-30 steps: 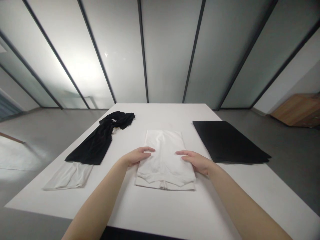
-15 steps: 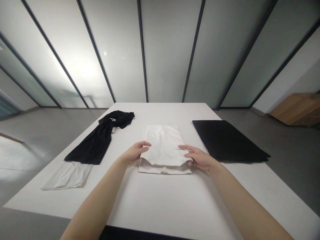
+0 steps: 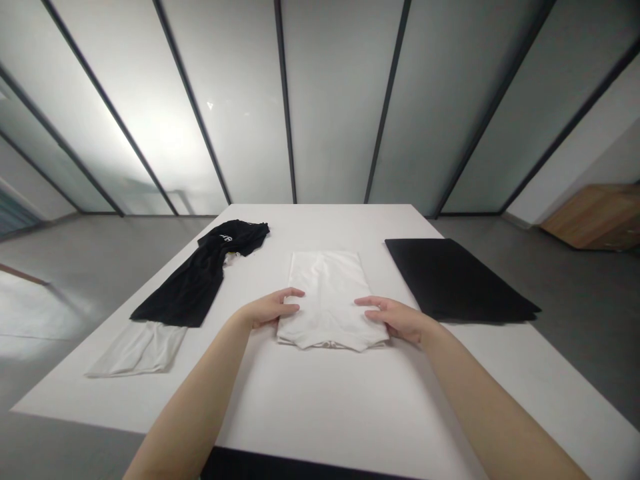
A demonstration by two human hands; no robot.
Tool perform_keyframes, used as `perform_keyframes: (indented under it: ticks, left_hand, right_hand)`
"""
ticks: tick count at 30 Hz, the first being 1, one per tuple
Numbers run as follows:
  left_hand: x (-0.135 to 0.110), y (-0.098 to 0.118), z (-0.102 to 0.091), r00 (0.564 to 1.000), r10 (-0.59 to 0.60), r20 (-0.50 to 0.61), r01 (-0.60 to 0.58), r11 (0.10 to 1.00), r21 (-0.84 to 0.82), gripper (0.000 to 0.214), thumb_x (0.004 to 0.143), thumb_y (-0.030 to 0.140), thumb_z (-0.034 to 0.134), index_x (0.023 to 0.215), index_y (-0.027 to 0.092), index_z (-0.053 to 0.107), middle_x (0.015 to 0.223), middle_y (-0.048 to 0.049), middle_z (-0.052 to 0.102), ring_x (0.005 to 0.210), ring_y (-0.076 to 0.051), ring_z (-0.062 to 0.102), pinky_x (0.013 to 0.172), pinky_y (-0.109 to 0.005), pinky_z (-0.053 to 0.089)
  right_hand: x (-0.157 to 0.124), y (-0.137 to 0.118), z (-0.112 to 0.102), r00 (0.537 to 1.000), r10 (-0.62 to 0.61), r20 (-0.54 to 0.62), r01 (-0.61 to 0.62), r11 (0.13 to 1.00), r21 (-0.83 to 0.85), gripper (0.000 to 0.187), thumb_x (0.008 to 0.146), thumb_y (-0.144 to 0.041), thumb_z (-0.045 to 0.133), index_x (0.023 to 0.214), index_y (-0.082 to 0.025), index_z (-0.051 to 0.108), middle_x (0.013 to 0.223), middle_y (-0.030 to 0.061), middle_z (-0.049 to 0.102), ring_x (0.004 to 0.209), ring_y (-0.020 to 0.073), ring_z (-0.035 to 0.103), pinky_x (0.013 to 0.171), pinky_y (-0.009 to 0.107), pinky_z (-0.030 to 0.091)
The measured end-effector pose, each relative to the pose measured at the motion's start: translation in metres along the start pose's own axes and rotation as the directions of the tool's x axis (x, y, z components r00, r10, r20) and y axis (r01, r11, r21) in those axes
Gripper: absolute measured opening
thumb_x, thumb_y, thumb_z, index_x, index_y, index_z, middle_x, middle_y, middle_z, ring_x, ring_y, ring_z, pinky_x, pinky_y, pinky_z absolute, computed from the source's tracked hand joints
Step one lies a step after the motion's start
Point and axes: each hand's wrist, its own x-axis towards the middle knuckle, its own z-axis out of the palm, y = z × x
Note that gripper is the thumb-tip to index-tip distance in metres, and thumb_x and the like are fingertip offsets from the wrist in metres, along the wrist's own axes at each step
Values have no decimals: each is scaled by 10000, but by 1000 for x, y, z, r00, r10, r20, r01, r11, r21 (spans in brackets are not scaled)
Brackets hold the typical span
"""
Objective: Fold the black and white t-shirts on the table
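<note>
Garment (image 3: 330, 300), white, folded, centred on white surface (image 3: 310, 413); left hand (image 3: 267, 310) and right hand (image 3: 395, 318) lie open against its sides, apart. Black garment (image 3: 197, 283) and white cloth (image 3: 137, 350) left; flat black cloth (image 3: 455, 280) right.

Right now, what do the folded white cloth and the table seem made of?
The folded white garment looks like soft cotton knit, matte, judging by its gentle creases and limp hem, though the fibre cannot be confirmed. The table looks like smooth white laminate: flat, even, no grain.
</note>
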Motion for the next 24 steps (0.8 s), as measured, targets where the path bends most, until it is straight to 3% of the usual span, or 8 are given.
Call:
perform_keyframes:
  ticks: [7,10,13,17,19,21,24]
  left_hand:
    - [4,-5,3,997,75,-16,-75,997,-17,654,759,344,889,1357,236,646,987,-45,702,828,-192,698,734,-282,552]
    - [3,-6,-3,995,102,-17,-101,994,28,639,740,347,897,1321,214,667,991,-45,685,795,-179,684,693,-265,543]
    - [1,-6,-11,999,37,22,-39,997,73,718,730,368,906,1371,209,627,868,11,626,651,-130,612,595,-237,504]
    - [-1,-4,-13,998,-63,31,58,990,130,733,766,451,883,1397,241,575,739,75,536,554,-113,545,529,-234,487]
    - [0,-2,-9,997,-51,-66,59,990,125,701,824,509,829,1409,247,545,740,64,569,580,-132,577,540,-242,502]
    - [4,-1,-3,976,-13,-220,33,996,88,680,884,523,766,1448,255,494,773,41,623,629,-153,622,564,-250,519]
    - [10,-1,7,918,33,-394,-18,999,42,671,910,447,747,1484,262,454,844,8,682,716,-179,684,623,-262,543]
  right_hand:
    - [0,-1,1,998,-64,24,66,989,-131,576,777,-188,825,1342,-207,715,1033,64,766,768,157,678,637,246,545]
    - [2,2,-3,999,-3,34,8,986,-165,615,786,-206,823,1385,-215,681,914,37,738,623,116,632,530,213,483]
    - [-1,1,-8,996,57,70,-44,984,-172,671,820,-243,817,1460,-237,616,832,8,692,511,79,559,452,192,422]
    - [-6,-2,-12,988,120,94,-83,940,-330,671,930,-374,748,1556,-256,535,685,-15,648,488,121,570,464,222,470]
    - [-4,-1,-12,995,84,61,-52,914,-404,659,985,-441,681,1591,-255,499,655,-11,648,506,149,593,488,245,491]
    - [2,1,-10,998,-53,-32,35,912,-409,651,1015,-444,634,1611,-242,470,728,17,697,577,163,631,533,251,501]
    - [11,4,-3,944,-238,-228,149,926,-348,692,998,-369,641,1633,-219,414,927,57,760,719,175,687,632,258,528]
